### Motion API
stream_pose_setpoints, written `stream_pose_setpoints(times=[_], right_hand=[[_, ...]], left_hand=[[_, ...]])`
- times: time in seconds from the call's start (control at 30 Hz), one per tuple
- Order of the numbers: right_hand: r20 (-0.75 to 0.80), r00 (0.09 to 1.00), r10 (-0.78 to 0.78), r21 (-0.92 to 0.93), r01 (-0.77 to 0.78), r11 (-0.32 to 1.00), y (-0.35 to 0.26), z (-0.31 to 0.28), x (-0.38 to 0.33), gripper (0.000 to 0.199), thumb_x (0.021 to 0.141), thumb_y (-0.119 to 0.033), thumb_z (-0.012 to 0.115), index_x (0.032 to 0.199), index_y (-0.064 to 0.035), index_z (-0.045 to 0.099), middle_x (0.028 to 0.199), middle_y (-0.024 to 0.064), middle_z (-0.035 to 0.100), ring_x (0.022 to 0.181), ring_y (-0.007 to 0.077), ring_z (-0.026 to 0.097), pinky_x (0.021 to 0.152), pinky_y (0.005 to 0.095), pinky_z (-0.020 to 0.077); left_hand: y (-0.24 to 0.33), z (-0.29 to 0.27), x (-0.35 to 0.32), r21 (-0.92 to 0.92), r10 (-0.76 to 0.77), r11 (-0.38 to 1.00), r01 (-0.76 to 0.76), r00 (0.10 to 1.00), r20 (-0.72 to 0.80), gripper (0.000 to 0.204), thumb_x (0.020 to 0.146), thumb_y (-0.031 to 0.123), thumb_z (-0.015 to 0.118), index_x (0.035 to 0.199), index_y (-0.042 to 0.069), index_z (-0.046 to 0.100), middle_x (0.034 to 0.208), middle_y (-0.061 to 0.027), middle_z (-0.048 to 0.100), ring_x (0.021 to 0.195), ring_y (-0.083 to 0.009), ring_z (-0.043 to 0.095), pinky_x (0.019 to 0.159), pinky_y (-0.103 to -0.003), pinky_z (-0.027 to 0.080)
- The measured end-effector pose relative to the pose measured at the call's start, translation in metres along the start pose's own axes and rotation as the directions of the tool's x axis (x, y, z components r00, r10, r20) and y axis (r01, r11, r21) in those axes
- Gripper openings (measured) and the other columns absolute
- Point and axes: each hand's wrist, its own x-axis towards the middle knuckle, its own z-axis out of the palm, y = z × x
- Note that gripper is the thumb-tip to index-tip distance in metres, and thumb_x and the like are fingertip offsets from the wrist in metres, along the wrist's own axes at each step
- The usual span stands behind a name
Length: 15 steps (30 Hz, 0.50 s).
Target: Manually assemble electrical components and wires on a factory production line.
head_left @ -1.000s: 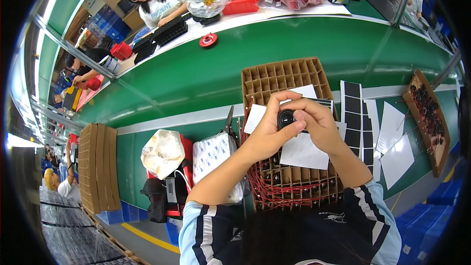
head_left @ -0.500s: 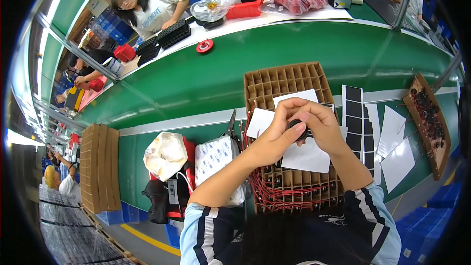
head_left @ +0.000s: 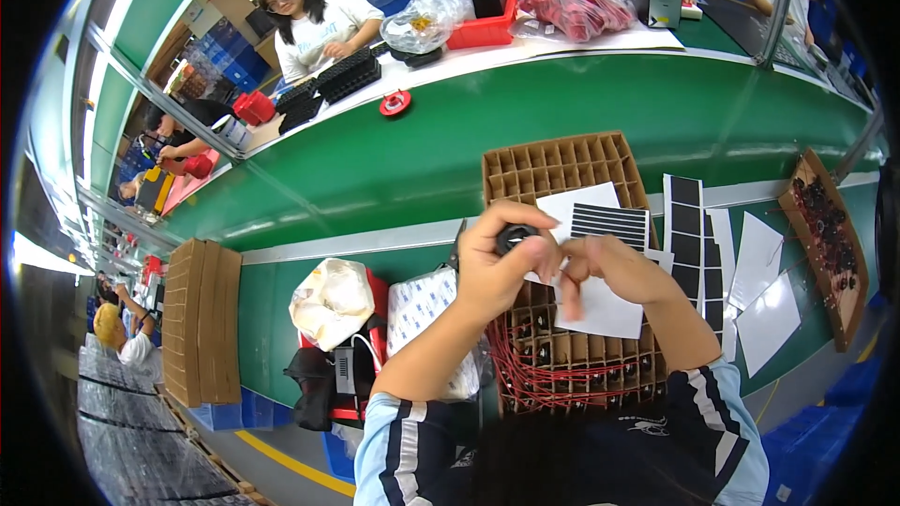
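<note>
A small round black part (head_left: 512, 238) sits in my left hand (head_left: 495, 267), gripped between thumb and curled fingers. Close beside it, my right hand (head_left: 609, 267) has its fingers bent inward, slightly smeared; whatever they pinch is too small or hidden to tell. Both hands hover over a cardboard divider box (head_left: 567, 161). Its far cells look bare, while black parts with red wires (head_left: 572, 379) fill the near ones. Across the box, partly under my hands, lie white sheets (head_left: 614, 311) and a sheet of black strips (head_left: 611, 222).
Black label sheets (head_left: 687, 225) and white papers (head_left: 767, 309) lie to the right, by a carton of black parts (head_left: 825, 234). Leftward are a plastic-wrapped pack (head_left: 417, 314), a white bag (head_left: 330, 302) and stacked cardboard (head_left: 202, 323). Co-workers sit across the green bench (head_left: 450, 145).
My hands, together around the black part before, have drawn apart. The left keeps the part and has moved left; the right has turned its fingers downward. The sheet of black strips shows more.
</note>
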Motion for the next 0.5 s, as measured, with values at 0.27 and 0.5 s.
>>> stream_pose_setpoints(times=[0.27,0.5], right_hand=[[-0.195,0.978,0.069,-0.091,-0.088,0.992,-0.029,0.002,-0.036,0.023,0.090,-0.019,0.042,0.082,-0.0016,0.054,0.054,-0.0005,0.048,0.048,0.0055,0.045,0.046,0.0189,0.0358],[-0.236,0.972,-0.006,-0.162,-0.033,0.986,-0.043,0.008,-0.093,0.023,0.089,-0.020,0.044,0.081,-0.0012,0.054,0.053,-0.0015,0.046,0.048,0.0049,0.044,0.046,0.0188,0.0361]], left_hand=[[-0.013,-0.017,0.015,0.257,0.077,0.966,-0.017,0.971,-0.227,0.033,0.085,0.035,0.050,0.087,0.002,0.048,0.057,-0.0119,0.051,0.050,-0.0234,0.055,0.054,-0.041,0.051],[-0.033,-0.039,0.019,0.262,-0.281,0.902,0.342,0.928,-0.243,0.033,0.091,0.035,0.036,0.095,0.004,0.047,0.063,-0.0123,0.054,0.058,-0.0237,0.057,0.061,-0.037,0.049]])
